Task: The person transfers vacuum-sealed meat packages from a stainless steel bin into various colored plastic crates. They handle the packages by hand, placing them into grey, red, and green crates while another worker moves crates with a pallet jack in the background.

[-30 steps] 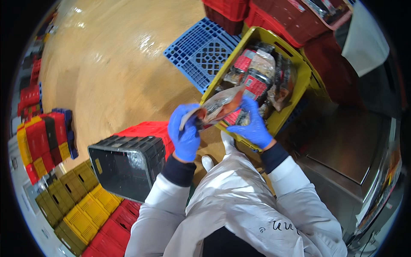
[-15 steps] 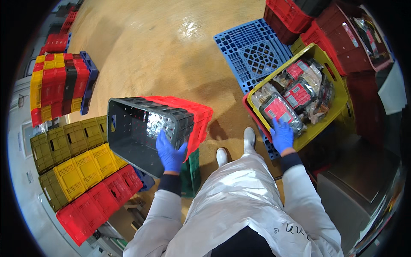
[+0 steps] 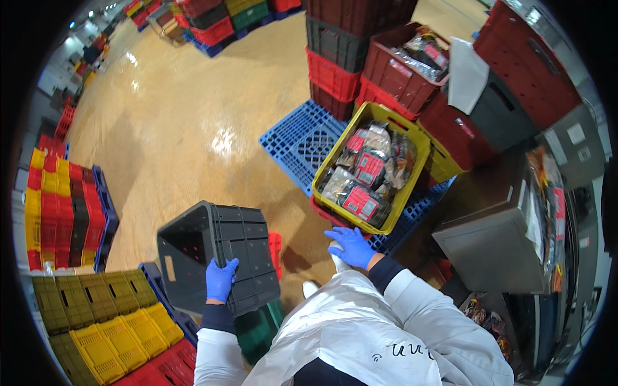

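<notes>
My left hand (image 3: 221, 280), in a blue glove, is closed over the near rim of a dark grey plastic crate (image 3: 248, 257). The crate lies tilted, its hollow facing left. Just a strip of a red crate (image 3: 275, 254) shows behind it, and a green crate (image 3: 257, 331) stands below. Off to the right, my gloved right hand (image 3: 353, 247) is open with fingers spread, just beside the near end of a yellow crate (image 3: 317, 186). That crate holds several dark trays (image 3: 365, 201) of wrapped food with red labels.
A blue pallet (image 3: 293, 138) lies beyond the yellow crate. Behind it rise stacked dark red and grey crates (image 3: 335, 45), one holding packages. A steel machine (image 3: 496, 251) stands at the right. Yellow, olive and red crates (image 3: 122, 331) are stacked at the lower left.
My view has swung to the right. My left hand has gone from the grey crate's inside to its rim, and the crate has turned. My right hand has drawn back from the food packs.
</notes>
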The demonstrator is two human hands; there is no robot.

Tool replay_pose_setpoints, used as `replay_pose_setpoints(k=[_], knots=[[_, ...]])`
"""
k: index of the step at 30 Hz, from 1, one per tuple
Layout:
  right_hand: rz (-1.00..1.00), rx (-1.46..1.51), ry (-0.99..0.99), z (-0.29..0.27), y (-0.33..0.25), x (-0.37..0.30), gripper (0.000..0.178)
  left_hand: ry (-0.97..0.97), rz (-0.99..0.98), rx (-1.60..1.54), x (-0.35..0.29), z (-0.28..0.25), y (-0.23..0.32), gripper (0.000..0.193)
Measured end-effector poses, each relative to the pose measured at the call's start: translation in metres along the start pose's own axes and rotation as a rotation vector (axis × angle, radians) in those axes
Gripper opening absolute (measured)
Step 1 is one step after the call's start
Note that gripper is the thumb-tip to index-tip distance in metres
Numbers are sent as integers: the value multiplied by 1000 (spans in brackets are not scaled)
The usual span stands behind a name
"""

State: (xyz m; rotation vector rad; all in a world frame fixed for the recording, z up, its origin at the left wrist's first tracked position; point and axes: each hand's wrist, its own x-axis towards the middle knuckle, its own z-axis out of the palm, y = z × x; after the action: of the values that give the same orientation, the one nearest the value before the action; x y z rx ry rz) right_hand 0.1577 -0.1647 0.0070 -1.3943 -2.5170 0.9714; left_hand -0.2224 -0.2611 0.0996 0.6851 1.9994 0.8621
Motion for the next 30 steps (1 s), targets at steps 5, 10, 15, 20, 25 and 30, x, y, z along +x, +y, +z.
replay_pose_setpoints(k=[5, 10, 15, 20, 25, 30], knots=[[-75, 459, 136, -34, -26, -29, 49, -176, 94, -180, -32, -34, 91, 18], [36, 745, 281, -83, -13, -70, 37, -260, 56, -337, -59, -72, 172, 15], [56, 920, 762, -123, 17, -105, 35, -475, 307, -174, -113, -14, 262, 18], [63, 1066, 1092, -205, 30, -135, 50, -593, 746, 420, -118, 86, 297, 15], [96, 1084, 993, -225, 51, -132, 59, -730, 1442, 836, -36, 181, 264, 20], [333, 1065, 752, -153, 97, -102, 74, -754, 1411, 1230, 7, 273, 174, 22]])
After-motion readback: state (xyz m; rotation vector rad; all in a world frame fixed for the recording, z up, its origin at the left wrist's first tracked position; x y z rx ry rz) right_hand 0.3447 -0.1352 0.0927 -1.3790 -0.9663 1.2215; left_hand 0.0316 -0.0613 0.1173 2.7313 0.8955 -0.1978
